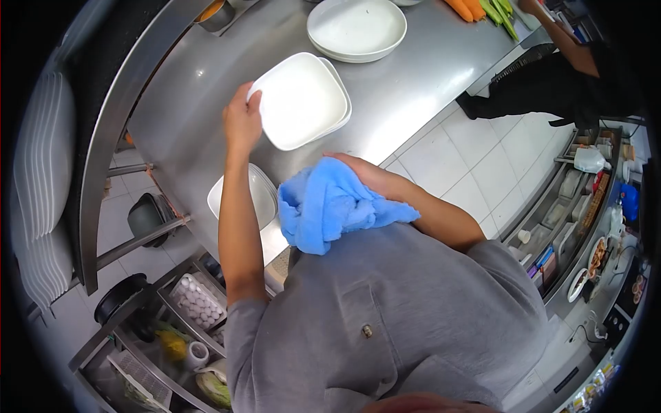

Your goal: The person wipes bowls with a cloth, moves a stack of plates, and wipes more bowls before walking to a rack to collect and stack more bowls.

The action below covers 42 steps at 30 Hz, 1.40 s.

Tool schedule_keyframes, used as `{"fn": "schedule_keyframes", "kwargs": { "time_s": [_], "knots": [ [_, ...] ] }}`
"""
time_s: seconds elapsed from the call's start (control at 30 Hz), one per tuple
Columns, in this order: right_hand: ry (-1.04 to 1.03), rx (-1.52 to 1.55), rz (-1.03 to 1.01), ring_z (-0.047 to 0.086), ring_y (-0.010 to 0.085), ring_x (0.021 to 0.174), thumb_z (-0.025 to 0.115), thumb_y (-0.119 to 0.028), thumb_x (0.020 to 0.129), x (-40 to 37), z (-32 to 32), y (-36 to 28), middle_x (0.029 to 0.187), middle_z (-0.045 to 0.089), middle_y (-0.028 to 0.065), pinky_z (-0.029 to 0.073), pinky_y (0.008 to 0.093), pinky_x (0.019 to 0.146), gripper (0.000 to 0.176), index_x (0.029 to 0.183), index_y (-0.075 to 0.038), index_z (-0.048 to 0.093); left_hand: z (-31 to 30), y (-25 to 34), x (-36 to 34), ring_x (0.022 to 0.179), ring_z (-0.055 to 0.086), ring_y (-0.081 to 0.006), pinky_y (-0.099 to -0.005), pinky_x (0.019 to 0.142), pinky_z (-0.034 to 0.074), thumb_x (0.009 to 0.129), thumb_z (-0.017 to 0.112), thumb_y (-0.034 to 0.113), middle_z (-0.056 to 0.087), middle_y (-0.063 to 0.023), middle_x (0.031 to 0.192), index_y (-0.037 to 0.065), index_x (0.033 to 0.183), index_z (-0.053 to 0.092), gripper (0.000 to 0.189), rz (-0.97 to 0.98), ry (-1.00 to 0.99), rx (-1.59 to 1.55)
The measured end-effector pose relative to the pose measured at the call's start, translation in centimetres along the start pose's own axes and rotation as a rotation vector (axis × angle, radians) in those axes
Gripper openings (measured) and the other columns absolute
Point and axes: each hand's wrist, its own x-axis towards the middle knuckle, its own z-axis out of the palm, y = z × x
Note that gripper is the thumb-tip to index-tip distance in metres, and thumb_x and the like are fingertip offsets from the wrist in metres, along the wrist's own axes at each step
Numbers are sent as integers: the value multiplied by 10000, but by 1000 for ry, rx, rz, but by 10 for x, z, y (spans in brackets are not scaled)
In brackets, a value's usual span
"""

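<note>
Hands work at a steel counter (413,96), seen from above the person's own grey shirt. The left hand (241,120) is closed on the near corner of a square white plate (299,100), thumb on the rim and fingers curled beneath. This plate is tilted slightly and rests on a second square plate (342,96) in the middle of the counter. The right hand (365,172) clutches a bunched blue cloth (327,206) close to the chest, just below the plates; its fingers are mostly buried in the folds. Round white plates (356,27) sit stacked further back, near carrots (460,8). A white dish (264,195) lies beside the left forearm. Another person's arm (571,41) reaches in at the top right.
</note>
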Motion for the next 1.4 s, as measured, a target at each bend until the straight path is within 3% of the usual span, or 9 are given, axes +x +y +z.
{"fn": "schedule_keyframes", "kwargs": {
  "time_s": [0.23,0.3,0.47,0.53,0.57,0.8,1.0,1.07,1.4],
  "knots": [
    [96,-274,32,619,145,856,442,-471,963,-4,41,-14,993,662,83,506,306,813,519,1025,12,619,2,20,5,857,608,-451,-505,734,481,938,517,289,641,-270,889,83,1141,590,298,11,-172,521],
    [-120,-1171,-159,641,204,828,458,-512,937,21,55,-21,972,671,126,513,334,774,556,1056,5,626,-21,-12,5,821,615,-451,-497,714,488,931,524,381,638,-267,839,97,1164,578,371,181,-130,320],
    [-175,-1820,-679,626,320,903,538,-499,889,84,117,-1,1111,613,190,487,372,829,466,971,-59,665,-121,-68,-66,840,627,-177,-328,754,499,892,576,207,661,-114,920,49,1124,591,280,-45,-388,175],
    [-88,-1998,-1373,492,379,1180,495,-588,867,140,86,40,1309,484,232,389,493,976,588,1063,-56,651,-136,-108,-93,811,589,-123,-281,717,480,862,581,104,627,-43,848,46,1059,593,205,-163,-378,-125],
    [-98,-2173,-1165,291,412,1339,444,-645,854,153,74,60,1426,354,234,248,563,1064,707,1221,-55,577,-136,-173,-103,780,570,-106,-259,691,466,851,579,67,603,-12,806,46,1008,588,159,-370,-252,-400],
    [-553,-2531,-792,381,337,1291,594,-533,813,137,76,57,1319,475,136,324,521,1009,603,1206,-79,556,-136,-143,-132,590,479,-81,-239,543,396,859,611,102,547,-10,655,59,864,501,118,-222,-278,116],
    [-662,-1938,-1036,648,280,739,734,-414,712,136,69,48,820,637,67,501,395,609,364,827,-77,661,-124,-118,-136,533,501,-418,-460,512,396,911,582,130,540,-246,645,29,938,511,126,19,-127,424],
    [-543,-1770,-709,638,318,882,739,-449,723,124,81,36,934,662,129,503,414,763,495,985,-40,640,-123,-100,-133,545,518,-426,-455,521,406,918,569,125,551,-240,637,36,978,539,111,38,-70,457],
    [-220,-84,-821,546,109,1018,559,-337,940,51,75,-8,1128,587,59,461,290,883,426,1244,-43,510,-128,-74,-144,676,577,-205,-330,675,477,971,487,129,618,-153,779,-40,1133,510,235,67,355,-186]
  ]
}}
